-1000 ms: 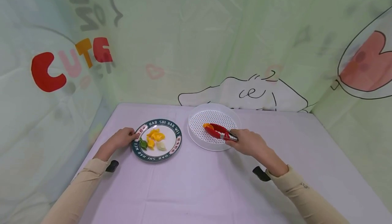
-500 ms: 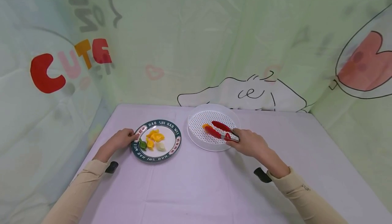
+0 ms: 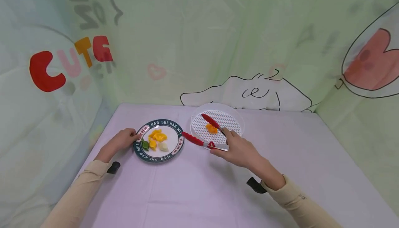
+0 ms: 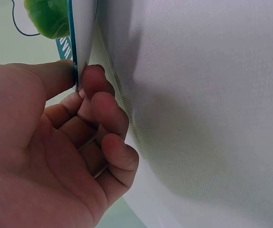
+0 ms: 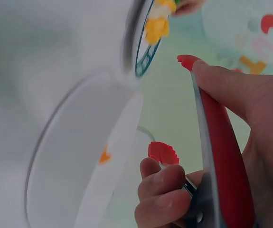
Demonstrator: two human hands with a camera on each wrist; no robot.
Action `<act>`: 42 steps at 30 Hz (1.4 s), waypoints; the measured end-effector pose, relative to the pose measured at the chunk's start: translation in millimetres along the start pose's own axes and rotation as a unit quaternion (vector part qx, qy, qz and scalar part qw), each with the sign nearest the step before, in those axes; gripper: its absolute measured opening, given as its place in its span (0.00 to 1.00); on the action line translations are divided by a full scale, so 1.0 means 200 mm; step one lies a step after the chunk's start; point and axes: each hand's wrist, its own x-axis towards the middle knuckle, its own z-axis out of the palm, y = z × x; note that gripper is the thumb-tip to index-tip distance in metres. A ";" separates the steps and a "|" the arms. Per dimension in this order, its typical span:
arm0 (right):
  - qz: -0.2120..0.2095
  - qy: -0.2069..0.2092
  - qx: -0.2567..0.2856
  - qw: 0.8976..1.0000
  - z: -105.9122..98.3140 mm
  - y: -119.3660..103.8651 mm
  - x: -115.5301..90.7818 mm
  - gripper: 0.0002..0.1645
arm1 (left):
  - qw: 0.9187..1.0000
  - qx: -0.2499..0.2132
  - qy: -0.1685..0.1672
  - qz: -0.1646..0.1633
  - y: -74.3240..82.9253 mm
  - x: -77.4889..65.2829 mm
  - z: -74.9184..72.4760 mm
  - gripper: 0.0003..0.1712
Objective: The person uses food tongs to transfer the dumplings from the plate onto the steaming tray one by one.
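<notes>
My left hand pinches the left rim of a round plate, thumb on top and fingers underneath. The plate has a white middle and a dark green lettered border. On it lie several yellow dumpling-like pieces, a green one and a cream one. My right hand holds red-tipped metal tongs with their arms spread wide. One tip reaches the plate's right edge in the head view; the other is over a white perforated steamer basket. Inside that basket sits an orange dumpling-like piece.
A pale lilac cloth covers the table. Behind and to the left hang light green printed curtains, close to the table's far and left edges. The basket stands near the far edge, right of the plate.
The tongs have opened and let go of the orange piece, which stays in the basket. My right hand has moved left, toward the plate. The left hand keeps its place on the rim.
</notes>
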 end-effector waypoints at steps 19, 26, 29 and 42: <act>-0.135 -0.048 -0.050 0.988 0.24 -0.38 0.13 0.36 | 1.000 -0.003 -0.001 -0.007 -0.01 0.04 0.00 0.18; -0.146 -0.048 -0.049 0.987 0.27 -0.38 0.14 0.31 | 1.000 -0.005 -0.001 -0.014 -0.01 0.04 0.01 0.18; -0.148 -0.050 -0.048 0.987 0.27 -0.38 0.14 0.30 | 1.000 -0.005 -0.002 -0.018 -0.02 0.04 0.02 0.17; -0.147 -0.036 -0.043 0.988 0.25 -0.38 0.11 0.28 | 1.000 -0.015 0.003 -0.010 -0.01 0.01 0.01 0.18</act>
